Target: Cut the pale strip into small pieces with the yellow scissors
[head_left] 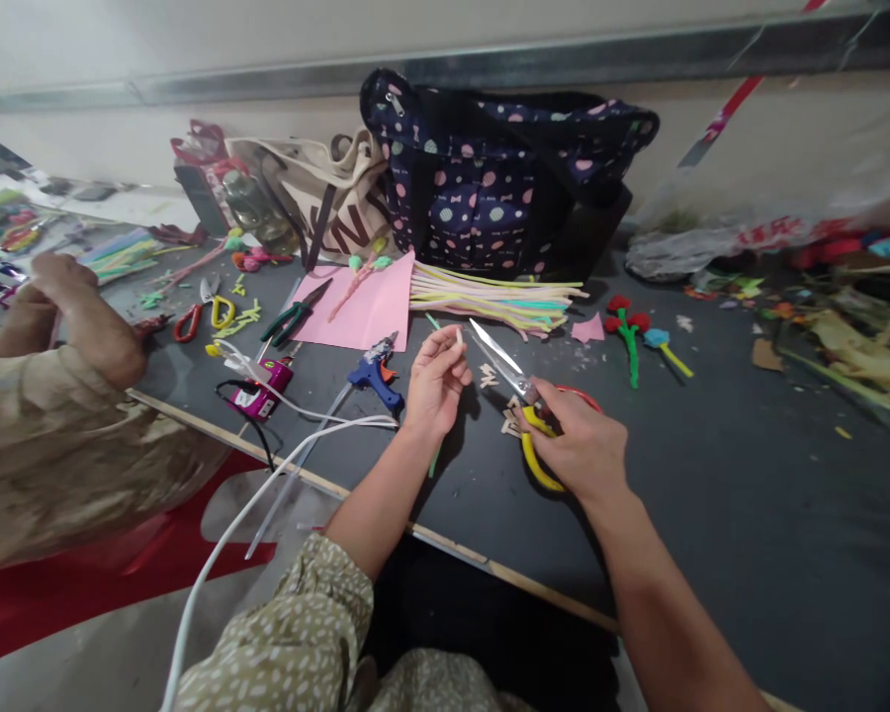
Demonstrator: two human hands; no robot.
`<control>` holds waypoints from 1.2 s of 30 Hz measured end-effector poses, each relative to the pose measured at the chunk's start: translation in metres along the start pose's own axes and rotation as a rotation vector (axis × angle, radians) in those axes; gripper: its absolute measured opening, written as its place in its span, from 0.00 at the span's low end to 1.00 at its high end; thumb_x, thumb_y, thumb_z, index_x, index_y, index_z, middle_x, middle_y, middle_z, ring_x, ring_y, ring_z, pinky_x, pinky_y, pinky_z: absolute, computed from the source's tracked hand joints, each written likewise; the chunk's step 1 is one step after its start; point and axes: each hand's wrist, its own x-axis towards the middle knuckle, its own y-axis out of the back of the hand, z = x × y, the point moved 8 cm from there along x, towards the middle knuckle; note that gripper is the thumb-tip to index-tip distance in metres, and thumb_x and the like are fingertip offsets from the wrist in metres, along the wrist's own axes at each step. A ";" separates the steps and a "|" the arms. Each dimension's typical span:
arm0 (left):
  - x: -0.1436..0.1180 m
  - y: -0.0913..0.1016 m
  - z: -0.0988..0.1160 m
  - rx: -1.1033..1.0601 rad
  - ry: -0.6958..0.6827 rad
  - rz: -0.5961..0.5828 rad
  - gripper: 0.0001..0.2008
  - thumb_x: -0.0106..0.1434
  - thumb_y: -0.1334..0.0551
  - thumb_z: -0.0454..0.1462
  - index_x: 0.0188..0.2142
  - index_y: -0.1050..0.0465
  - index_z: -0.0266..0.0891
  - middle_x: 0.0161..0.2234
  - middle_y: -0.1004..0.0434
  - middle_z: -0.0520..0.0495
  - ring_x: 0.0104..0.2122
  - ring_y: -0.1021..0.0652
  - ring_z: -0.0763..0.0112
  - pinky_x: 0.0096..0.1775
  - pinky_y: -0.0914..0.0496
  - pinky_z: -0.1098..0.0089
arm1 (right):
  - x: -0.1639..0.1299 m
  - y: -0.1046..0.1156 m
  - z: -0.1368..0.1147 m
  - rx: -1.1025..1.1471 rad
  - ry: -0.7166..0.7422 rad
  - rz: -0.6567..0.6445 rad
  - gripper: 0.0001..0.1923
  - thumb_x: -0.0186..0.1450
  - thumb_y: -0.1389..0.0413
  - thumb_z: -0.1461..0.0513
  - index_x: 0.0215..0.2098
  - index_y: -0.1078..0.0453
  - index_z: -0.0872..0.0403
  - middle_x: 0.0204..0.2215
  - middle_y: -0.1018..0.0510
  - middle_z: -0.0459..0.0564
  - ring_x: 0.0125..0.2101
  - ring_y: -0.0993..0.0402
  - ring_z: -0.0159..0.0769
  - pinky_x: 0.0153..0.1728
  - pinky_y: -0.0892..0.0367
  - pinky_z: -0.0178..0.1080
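My left hand (436, 381) is closed in a pinch on a short pale piece of pipe cleaner (459, 337), its tip showing above the fingers. A pair of scissors (500, 354) with yellow and red handles is in my right hand (582, 440); the blades point up and left toward the left hand, apart from the pale piece. Short cut pipe-cleaner pieces (511, 419) lie on the dark table beneath the scissors. A green pipe cleaner (434, 460) lies partly hidden under my left wrist. Behind my hands rests a bundle of yellow, pink and blue pipe cleaners (496, 297).
A blue glue gun (378, 376) and its white cable lie left of my hand, near a purple power strip (263, 389). Green-handled pliers (295, 314) touch a pink sheet (371, 321). Pipe-cleaner flowers (628, 336) lie right. A dark patterned bag (482, 188) stands behind; another person's arm (89, 316) is left.
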 end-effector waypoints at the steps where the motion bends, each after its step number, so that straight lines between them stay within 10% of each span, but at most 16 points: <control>1: 0.000 0.000 0.000 -0.005 0.000 0.000 0.16 0.48 0.30 0.31 0.38 0.25 0.41 0.27 0.31 0.56 0.20 0.37 0.86 0.23 0.41 0.80 | 0.000 -0.001 -0.001 -0.004 0.014 -0.007 0.20 0.64 0.45 0.54 0.52 0.28 0.51 0.33 0.20 0.45 0.31 0.26 0.29 0.30 0.41 0.32; 36: 0.004 0.008 0.001 0.065 -0.035 0.020 0.14 0.48 0.27 0.37 0.34 0.25 0.37 0.24 0.28 0.56 0.22 0.28 0.82 0.26 0.29 0.79 | -0.001 0.000 -0.005 -0.119 0.084 -0.032 0.22 0.63 0.44 0.53 0.54 0.30 0.50 0.32 0.22 0.43 0.31 0.30 0.29 0.28 0.45 0.34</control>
